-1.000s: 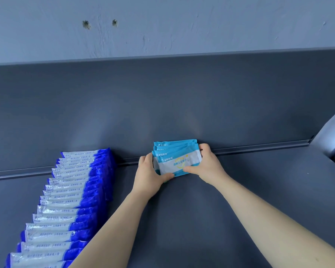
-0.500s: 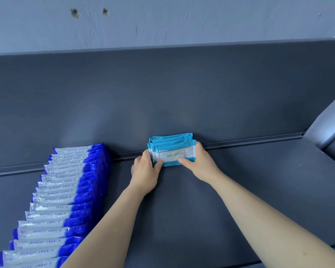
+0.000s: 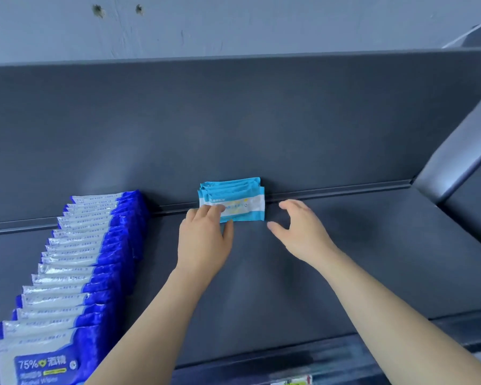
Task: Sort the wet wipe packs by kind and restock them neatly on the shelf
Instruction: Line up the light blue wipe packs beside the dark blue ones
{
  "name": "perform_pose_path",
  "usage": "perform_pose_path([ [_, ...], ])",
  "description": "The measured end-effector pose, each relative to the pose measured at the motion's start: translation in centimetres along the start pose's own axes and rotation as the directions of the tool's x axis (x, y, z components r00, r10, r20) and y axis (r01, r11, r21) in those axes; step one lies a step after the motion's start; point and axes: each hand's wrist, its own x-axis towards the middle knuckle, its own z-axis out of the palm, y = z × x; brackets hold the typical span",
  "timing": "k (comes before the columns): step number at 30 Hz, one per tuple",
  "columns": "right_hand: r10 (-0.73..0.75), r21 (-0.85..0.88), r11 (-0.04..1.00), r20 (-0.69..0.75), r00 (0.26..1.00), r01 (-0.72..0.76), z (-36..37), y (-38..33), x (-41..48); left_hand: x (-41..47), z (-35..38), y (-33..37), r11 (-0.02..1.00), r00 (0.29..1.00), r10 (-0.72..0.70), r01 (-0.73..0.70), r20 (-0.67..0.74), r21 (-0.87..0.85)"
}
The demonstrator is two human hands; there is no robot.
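Note:
A small bunch of light blue and white wet wipe packs [image 3: 240, 198] stands on edge against the back wall of the dark grey shelf [image 3: 345, 245]. My left hand [image 3: 206, 237] holds the bunch's left end, fingers on its front and thumb under the lower edge. Just right of the packs, my right hand [image 3: 300, 229] hovers with fingers spread, touching nothing. A long row of dark blue and white wipe packs [image 3: 75, 262] runs from the back wall toward the front along the shelf's left side.
The shelf's back panel [image 3: 261, 120] rises behind the packs. A slanted grey side bracket [image 3: 456, 159] closes the shelf on the right. Bare shelf floor lies between the two groups and to the right. Something small with a label [image 3: 292, 380] shows below the front edge.
My right hand has let go of the light blue packs and pulled a little to the right. The bunch now stands more upright against the back wall, with my left hand still on it.

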Motion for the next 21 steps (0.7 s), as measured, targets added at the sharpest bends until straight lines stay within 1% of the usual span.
perform_pose_path([
  [3,-0.021,-0.149,0.989,-0.044,0.999,0.014,-2.2,0.1,-4.9,-1.6,-1.0,2.9,0.975,0.975,0.222,-0.223,0.011,0.021],
  [5,-0.002,-0.205,0.979,-0.112,0.994,-0.021,-3.2,0.3,-8.5,-3.5,-1.8,4.9,0.935,0.935,0.354,-0.353,0.026,-0.024],
  [8,0.067,-0.252,0.959,-0.237,0.969,-0.128,-3.6,0.4,-14.9,-7.3,-2.7,6.9,0.849,0.852,0.522,-0.514,0.045,-0.12],
  [11,0.189,-0.259,0.921,-0.355,0.916,-0.29,-3.0,-0.2,-22.5,-11.8,-3.5,7.8,0.729,0.738,0.673,-0.647,0.06,-0.224],
  [14,0.349,-0.223,0.851,-0.436,0.829,-0.476,-1.9,-1.6,-31.3,-17.2,-4.2,8.8,0.591,0.598,0.795,-0.724,0.105,-0.356],
  [16,0.46,-0.195,0.782,-0.46,0.759,-0.592,-1.2,-3.0,-37.3,-21.3,-4.9,9.8,0.497,0.5,0.858,-0.746,0.12,-0.444],
  [19,0.591,-0.16,0.649,-0.511,0.625,-0.744,-0.1,-4.6,-45.8,-27.8,-7.1,11.9,0.341,0.345,0.934,-0.773,0.095,-0.535],
  [21,0.661,-0.12,0.551,-0.541,0.519,-0.826,0.4,-5.6,-51.2,-32.4,-9.0,13.4,0.232,0.242,0.968,-0.779,0.061,-0.582],
])
